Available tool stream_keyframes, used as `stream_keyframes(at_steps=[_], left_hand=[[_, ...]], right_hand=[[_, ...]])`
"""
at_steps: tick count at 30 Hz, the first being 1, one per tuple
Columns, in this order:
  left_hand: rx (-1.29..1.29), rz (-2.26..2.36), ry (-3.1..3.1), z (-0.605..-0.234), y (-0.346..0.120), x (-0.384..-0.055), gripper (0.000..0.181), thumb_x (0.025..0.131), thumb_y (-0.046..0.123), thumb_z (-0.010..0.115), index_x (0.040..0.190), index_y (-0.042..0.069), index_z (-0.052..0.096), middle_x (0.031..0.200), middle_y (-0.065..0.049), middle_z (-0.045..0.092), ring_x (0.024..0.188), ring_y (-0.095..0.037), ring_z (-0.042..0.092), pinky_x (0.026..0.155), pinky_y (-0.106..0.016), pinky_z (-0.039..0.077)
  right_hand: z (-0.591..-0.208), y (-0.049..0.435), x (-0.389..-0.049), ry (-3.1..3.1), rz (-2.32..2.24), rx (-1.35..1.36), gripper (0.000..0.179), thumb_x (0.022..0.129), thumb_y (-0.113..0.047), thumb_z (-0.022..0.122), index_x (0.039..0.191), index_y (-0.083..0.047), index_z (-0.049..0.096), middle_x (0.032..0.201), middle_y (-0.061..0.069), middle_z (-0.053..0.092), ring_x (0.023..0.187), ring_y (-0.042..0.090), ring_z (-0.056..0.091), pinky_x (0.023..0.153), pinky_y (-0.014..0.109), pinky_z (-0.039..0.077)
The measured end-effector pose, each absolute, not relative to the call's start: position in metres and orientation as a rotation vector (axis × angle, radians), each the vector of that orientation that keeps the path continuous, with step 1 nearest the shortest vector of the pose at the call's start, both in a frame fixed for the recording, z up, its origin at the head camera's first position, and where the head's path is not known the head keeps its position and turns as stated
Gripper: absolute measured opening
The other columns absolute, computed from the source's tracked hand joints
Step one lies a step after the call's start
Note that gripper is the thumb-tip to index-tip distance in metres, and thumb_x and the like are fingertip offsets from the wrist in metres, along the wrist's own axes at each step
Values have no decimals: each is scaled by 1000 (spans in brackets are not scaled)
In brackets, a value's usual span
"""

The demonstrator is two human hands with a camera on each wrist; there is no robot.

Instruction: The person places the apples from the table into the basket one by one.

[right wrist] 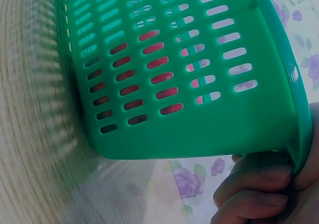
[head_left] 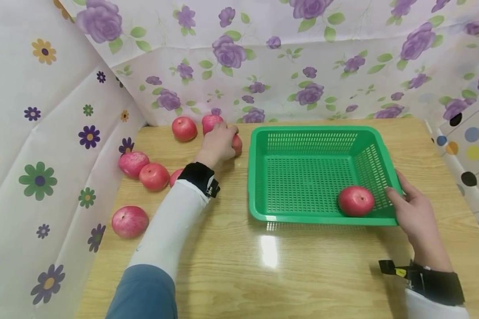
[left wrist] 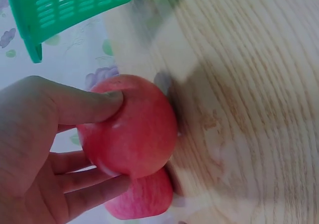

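- Red, glossy skin covers the apple (left wrist: 139, 134), which I locate toward the back of the tabletop (head_left: 223, 248), just left of the green basket (head_left: 303, 219).
- Left hand (head_left: 219, 141): pinches this apple, thumb on one side, fingers against the other. I cannot tell whether its weight rests on the tabletop.
- Right hand (head_left: 417, 217): grips the basket near its front right corner, fingers curled beneath the rim.
- Handling, in my judgement: the apple is firm, solid for its size and somewhat slippery; it resists squeezing but may bruise if dropped or knocked.
- Recommended hold: around the widest part, thumb opposing spread fingers, with moderate pressure.
- Clearance: a second apple (left wrist: 142, 199) sits close by the fingers; I cannot confirm contact. I advise care on that side.
- Basket: I rate it light, slightly flexible and liable to slide; the rim gives the soundest purchase. A third apple (head_left: 356, 201) lies inside, toward the front right corner, and could roll if the basket tilts.
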State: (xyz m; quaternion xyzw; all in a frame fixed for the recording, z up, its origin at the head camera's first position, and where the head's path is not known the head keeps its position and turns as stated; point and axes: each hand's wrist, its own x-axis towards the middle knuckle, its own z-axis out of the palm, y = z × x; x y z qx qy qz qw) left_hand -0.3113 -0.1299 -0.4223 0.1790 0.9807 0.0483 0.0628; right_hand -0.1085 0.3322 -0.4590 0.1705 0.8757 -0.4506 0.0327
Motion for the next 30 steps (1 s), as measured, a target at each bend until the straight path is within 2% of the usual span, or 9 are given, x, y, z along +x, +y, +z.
stream_keyframes(at_steps=[5,9,15,19,22,26,30], left_hand=[[524,227,2897,-418,-128,-310,57,88,26,65,141,13,48,125,-14,59,106,-28,54,91,-47,49],[491,251,2851,-419,-125,-306,62,91,32,59,146,9,41,139,-15,49,119,-30,49,98,-50,46],[457,231,2821,-432,-122,-297,70,79,34,70,135,3,43,132,-20,43,115,-32,47,94,-49,49],[412,247,2821,-439,-121,-296,76,75,34,78,135,3,43,133,-24,40,118,-39,45,95,-51,48],[398,266,2820,-439,-120,-295,83,72,30,82,139,4,40,134,-25,39,119,-41,43,95,-51,47],[384,278,2822,-438,-117,-292,82,71,25,82,139,6,40,130,-23,40,118,-39,44,93,-51,48],[376,279,2844,-438,-116,-291,75,73,25,79,135,7,41,126,-21,42,113,-38,46,90,-51,49]], right_hand=[[-458,332,-107,2690,-1374,541,60,102,-51,42,155,-41,15,129,24,51,70,14,61,51,31,53],[-458,332,-107,2691,-1367,555,60,102,-52,42,154,-42,15,128,22,52,72,12,60,52,30,52],[-457,331,-108,2696,-1364,535,60,102,-51,43,155,-41,15,126,23,53,72,12,59,53,29,53],[-457,331,-109,2688,-1376,521,60,102,-52,43,155,-41,15,127,22,53,74,13,60,54,30,54],[-458,331,-109,2698,-1380,525,60,102,-53,43,154,-42,16,121,20,57,72,14,62,55,32,55],[-457,332,-109,2702,-1377,540,60,101,-54,43,154,-43,18,114,18,59,71,16,63,55,33,55],[-457,333,-109,2699,-1375,545,60,101,-53,44,154,-42,18,114,19,58,71,15,63,55,33,55]])
